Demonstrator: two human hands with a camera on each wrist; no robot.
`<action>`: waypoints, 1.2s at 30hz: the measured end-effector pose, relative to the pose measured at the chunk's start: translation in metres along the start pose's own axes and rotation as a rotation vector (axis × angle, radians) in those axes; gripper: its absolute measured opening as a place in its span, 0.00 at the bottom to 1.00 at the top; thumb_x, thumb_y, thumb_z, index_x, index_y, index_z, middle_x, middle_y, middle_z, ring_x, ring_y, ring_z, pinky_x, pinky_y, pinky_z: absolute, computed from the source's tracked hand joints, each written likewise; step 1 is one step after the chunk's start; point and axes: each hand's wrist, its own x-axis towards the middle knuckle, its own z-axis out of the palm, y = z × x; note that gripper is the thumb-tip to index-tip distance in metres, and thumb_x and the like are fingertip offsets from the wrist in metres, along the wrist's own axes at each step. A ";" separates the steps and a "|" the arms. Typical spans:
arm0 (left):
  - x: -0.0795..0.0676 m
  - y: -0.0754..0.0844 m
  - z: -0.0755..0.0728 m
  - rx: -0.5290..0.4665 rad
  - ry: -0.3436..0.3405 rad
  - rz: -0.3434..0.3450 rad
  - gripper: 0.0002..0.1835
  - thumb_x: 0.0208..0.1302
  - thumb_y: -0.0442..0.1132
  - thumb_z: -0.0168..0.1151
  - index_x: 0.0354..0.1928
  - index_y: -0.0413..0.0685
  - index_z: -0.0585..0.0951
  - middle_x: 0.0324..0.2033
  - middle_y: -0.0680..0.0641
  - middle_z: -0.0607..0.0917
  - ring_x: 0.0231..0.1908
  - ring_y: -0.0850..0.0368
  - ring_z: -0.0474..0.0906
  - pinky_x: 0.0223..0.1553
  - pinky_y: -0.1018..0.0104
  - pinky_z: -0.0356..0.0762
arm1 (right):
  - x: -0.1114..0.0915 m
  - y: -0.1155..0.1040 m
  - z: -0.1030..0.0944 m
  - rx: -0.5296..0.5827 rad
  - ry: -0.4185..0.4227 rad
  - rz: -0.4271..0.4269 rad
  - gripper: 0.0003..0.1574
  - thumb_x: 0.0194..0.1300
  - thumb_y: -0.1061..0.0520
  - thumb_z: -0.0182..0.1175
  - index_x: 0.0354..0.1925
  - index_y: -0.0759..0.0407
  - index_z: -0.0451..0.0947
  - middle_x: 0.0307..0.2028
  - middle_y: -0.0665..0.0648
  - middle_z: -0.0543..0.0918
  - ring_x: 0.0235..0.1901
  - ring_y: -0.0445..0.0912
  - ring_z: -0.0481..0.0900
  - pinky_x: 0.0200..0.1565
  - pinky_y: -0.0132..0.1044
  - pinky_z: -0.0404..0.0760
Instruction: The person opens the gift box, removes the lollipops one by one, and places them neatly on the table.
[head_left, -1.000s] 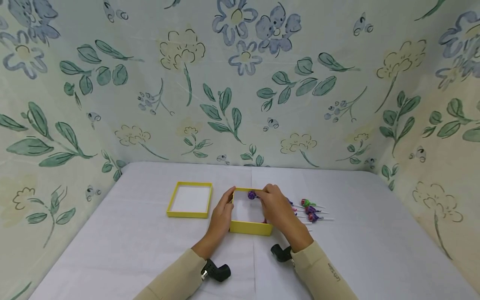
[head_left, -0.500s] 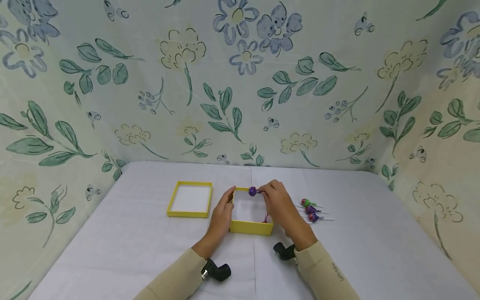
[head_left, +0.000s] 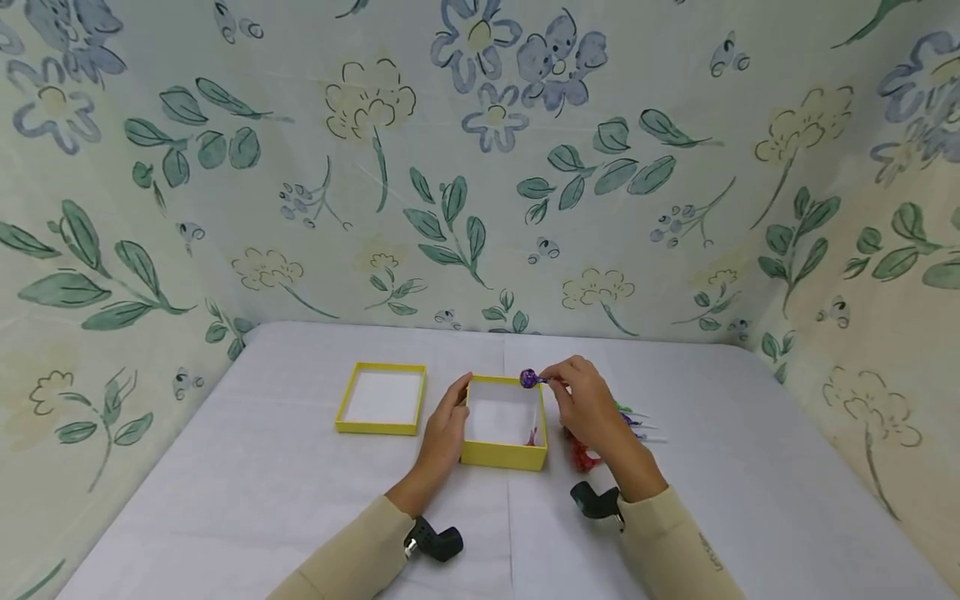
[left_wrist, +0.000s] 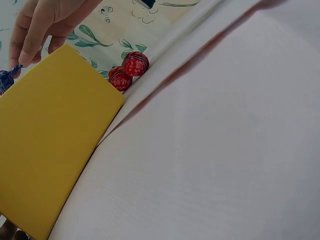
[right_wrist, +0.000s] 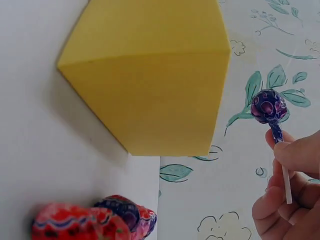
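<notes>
My right hand (head_left: 592, 404) pinches a purple-wrapped lollipop (head_left: 528, 379) by its stick, just below the twisted wrapper. The candy is at the far right corner of a yellow box (head_left: 502, 456), raised above the rim. In the right wrist view the white stick runs down past the thumb. My left hand (head_left: 444, 433) rests along the box's left wall, fingers stretched toward the far corner. Inside the box, a pink wrapper end (head_left: 532, 437) and a white stick show by the right wall. Red lollipops (head_left: 581, 455) lie right of the box, partly behind my right wrist.
A yellow-rimmed lid (head_left: 380, 429) lies on the white table (head_left: 225, 475) left of the box. More lollipops sit behind my right hand, with their white sticks (head_left: 652, 439) pointing right. A floral cloth (head_left: 450, 167) hangs behind and at both sides.
My right hand has moved right with the purple lollipop, from over the box's interior to its far right corner. Red lollipops beside the box have come into sight. The left hand stays put.
</notes>
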 end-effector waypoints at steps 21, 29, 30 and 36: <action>0.000 0.001 0.000 0.002 0.004 -0.007 0.27 0.71 0.38 0.37 0.71 0.64 0.63 0.70 0.59 0.63 0.69 0.61 0.57 0.70 0.59 0.54 | -0.049 0.042 -0.049 -0.065 -0.059 -0.001 0.10 0.64 0.68 0.58 0.42 0.60 0.80 0.39 0.54 0.78 0.40 0.46 0.75 0.40 0.42 0.83; 0.000 0.001 0.001 -0.004 0.000 -0.005 0.28 0.71 0.38 0.37 0.71 0.64 0.63 0.70 0.58 0.63 0.70 0.60 0.57 0.70 0.58 0.55 | -0.060 0.060 -0.059 -0.071 -0.045 0.030 0.10 0.62 0.69 0.59 0.41 0.60 0.82 0.40 0.56 0.80 0.44 0.52 0.74 0.46 0.52 0.79; 0.000 0.001 0.001 -0.005 0.001 -0.006 0.27 0.71 0.38 0.37 0.71 0.64 0.63 0.70 0.59 0.63 0.70 0.60 0.57 0.70 0.58 0.54 | -0.060 0.062 -0.060 -0.075 -0.039 0.035 0.10 0.62 0.69 0.60 0.41 0.60 0.83 0.40 0.57 0.81 0.45 0.53 0.74 0.46 0.52 0.78; -0.001 0.001 0.000 -0.002 0.004 -0.005 0.27 0.71 0.39 0.37 0.71 0.64 0.63 0.70 0.59 0.63 0.70 0.61 0.56 0.70 0.58 0.54 | -0.061 0.071 -0.064 -0.122 -0.008 0.059 0.11 0.60 0.69 0.62 0.40 0.59 0.85 0.40 0.58 0.83 0.44 0.55 0.74 0.46 0.56 0.73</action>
